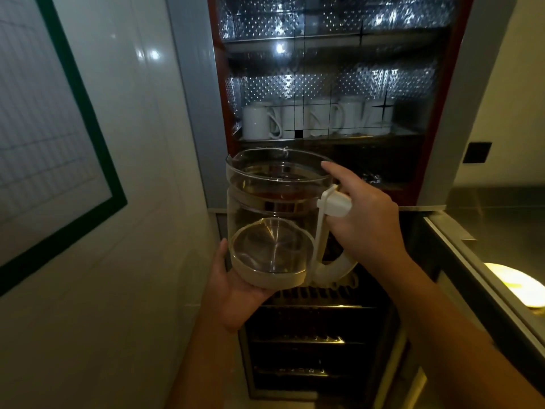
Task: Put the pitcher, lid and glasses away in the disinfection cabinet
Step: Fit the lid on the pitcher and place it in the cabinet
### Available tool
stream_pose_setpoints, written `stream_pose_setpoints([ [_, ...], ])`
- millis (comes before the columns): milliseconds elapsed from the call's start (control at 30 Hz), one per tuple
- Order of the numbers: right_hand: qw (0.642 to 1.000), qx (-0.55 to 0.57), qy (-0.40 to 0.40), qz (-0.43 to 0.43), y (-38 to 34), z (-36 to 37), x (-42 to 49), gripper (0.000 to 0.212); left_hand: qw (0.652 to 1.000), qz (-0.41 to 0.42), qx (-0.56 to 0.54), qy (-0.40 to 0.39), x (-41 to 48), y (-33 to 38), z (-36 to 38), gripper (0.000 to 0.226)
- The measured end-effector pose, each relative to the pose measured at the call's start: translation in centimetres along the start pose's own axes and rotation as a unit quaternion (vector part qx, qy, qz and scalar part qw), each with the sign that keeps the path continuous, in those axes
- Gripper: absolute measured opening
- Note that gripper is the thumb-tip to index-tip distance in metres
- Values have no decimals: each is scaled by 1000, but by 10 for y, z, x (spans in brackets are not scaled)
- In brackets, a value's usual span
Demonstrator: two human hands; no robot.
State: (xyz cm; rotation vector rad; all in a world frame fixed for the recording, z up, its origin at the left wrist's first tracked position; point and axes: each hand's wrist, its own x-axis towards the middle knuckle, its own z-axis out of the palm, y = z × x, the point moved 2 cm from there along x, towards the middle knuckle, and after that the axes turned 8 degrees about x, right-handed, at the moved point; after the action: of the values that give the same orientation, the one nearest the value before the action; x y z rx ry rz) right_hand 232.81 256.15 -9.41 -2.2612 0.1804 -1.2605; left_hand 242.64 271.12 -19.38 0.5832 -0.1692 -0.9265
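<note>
You hold one glass pitcher (274, 202) in the air before the open cabinet (460, 113), level with the gap between its upper and lower parts, tipped so the mouth faces the cabinet and the base faces you. Your right hand (368, 225) grips the white handle (336, 203), fingers wrapped round it, with the forefinger straight and its tip on the rim. Your left hand (236, 296) cups the white base from below, thumb hooked up round the side; the other fingers are hidden under the base. Around you: white tiled wall (132, 261) close on the left, carrying one board (85, 93) with a green frame. The cabinet has a red inner frame and a dimpled metal back. Its upper shelf, glare-lit, looks bare from here. The next shelf down holds white mugs (256, 121) in a row, handles out. You can count five, though glare blurs the right-hand ones. That row fills most of the shelf's width. Below the pitcher, the dark lower compartment shows three wire racks (309, 307), one above another. The pitcher itself blocks your view of the compartment's top. To the right runs one steel counter (472, 252), its edge just beside your right forearm, with one pale yellow plate (513, 283) on it. One dark switch plate (477, 152) sits on the wall above.
</note>
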Motion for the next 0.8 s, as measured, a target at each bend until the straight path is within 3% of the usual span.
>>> stream_pose_setpoints([
  [167,999,8,-11,-31,-2,-4,2,71,999,37,39,8,14,-2,-2,63],
  [300,992,-69,-17,-106,-2,-6,12,71,997,68,23,-5,20,-4,9,62],
  [400,980,-138,-8,-142,3,-4,17,70,995,94,19,5,25,-2,10,64],
  [800,928,-213,27,-304,19,-20,15,64,989,128,54,-51,27,-1,17,76],
])
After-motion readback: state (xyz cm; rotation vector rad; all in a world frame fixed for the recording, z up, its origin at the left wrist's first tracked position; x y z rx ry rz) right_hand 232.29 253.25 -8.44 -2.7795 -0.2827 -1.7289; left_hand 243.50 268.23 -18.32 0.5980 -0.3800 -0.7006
